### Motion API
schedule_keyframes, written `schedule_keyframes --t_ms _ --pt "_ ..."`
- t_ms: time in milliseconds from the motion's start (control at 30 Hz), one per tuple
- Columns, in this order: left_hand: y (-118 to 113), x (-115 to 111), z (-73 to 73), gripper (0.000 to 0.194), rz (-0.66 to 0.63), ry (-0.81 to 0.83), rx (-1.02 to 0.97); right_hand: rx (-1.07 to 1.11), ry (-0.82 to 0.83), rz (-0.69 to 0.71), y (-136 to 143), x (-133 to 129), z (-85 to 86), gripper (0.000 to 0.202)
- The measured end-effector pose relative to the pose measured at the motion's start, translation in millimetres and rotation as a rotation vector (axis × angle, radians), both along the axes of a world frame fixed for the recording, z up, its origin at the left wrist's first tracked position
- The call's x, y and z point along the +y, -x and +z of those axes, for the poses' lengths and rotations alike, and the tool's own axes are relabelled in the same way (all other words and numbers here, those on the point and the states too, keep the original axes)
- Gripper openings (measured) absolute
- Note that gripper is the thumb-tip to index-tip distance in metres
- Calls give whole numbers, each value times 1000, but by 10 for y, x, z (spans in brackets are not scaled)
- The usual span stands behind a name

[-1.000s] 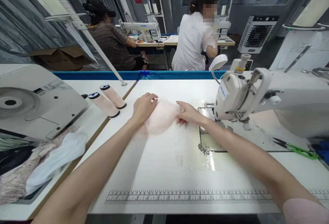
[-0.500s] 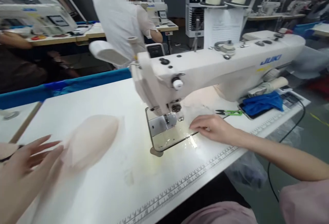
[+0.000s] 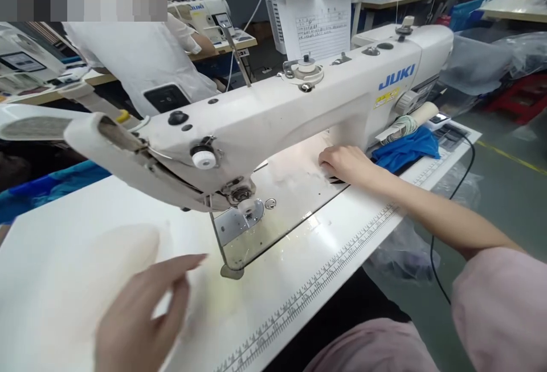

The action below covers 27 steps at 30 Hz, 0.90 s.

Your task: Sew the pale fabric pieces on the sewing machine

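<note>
Basically, L hand (image 3: 147,309) spread nr rounded pale cloth (image 3: 115,258), R hand (image 3: 348,164) curled at peach fabric (image 3: 299,158), can't tell if pinching.

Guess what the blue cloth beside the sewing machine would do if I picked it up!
The blue cloth would probably flop, since it lies in soft crumples. It looks thin, so likely light. Being bunched, not round, it probably wouldn't roll.

The white table (image 3: 141,204) bears 1 sewing machine (image 3: 294,104), 1 blurred pale piece (image 3: 109,264) and 1 pale pink fabric (image 3: 299,158).
</note>
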State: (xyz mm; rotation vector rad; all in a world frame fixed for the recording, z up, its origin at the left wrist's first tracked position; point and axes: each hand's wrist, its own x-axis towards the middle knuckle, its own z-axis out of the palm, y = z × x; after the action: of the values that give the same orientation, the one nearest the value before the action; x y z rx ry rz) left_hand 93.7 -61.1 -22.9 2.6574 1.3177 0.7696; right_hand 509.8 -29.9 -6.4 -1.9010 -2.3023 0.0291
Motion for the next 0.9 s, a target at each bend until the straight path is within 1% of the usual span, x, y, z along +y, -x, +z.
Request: schedule_keyframes --t_ms 33,67,133,200,233,300,367,467,567,600,667,700,733,800,833,900 --pt "-312 -63 1 38 -71 -48 1 -2 3 -1 -10 0 13 25" --pt "-607 -119 13 39 -184 -55 38 -5 9 6 -21 -4 27 23" --pt "-1101 -182 55 38 -364 -83 44 -15 23 42 -36 -23 55 18" --pt "-1451 -165 95 37 -475 -88 29 -30 32 84 -36 -46 74 18" --pt "-1580 -129 107 36 -500 -65 42 -37 32 98 -32 -54 77 17" --pt "-1777 -20 110 34 -497 -22 59 -46 20 108 -24 -54 69 17" --pt "-1930 114 95 33 -452 -5 100 -35 -2 99 -33 -30 44 20" --pt "-2132 325 40 34 -342 -39 149 17 -57 40 -83 22 -11 24" --pt "-2317 528 -63 39 -301 -62 180 63 -153 -44 -122 4 -41 31" --pt "-2371 588 -104 42 -292 -59 196 74 -187 -48 -117 -35 -33 33" --pt "-2459 686 -182 46 -279 -48 221 107 -218 7 -66 -169 22 31" --pt "-2489 719 -212 47 -278 -43 229 171 -216 79 -20 -260 66 27" --pt "-2506 739 -232 47 -279 -39 233 246 -155 150 37 -359 117 22" --pt "-2491 727 -242 46 -287 -37 227 384 118 321 171 -560 214 10" --pt "-2451 691 -230 45 -291 -36 217 445 222 354 241 -648 249 11" --pt "-2297 551 -177 41 -287 -32 184 588 370 358 376 -777 271 21"
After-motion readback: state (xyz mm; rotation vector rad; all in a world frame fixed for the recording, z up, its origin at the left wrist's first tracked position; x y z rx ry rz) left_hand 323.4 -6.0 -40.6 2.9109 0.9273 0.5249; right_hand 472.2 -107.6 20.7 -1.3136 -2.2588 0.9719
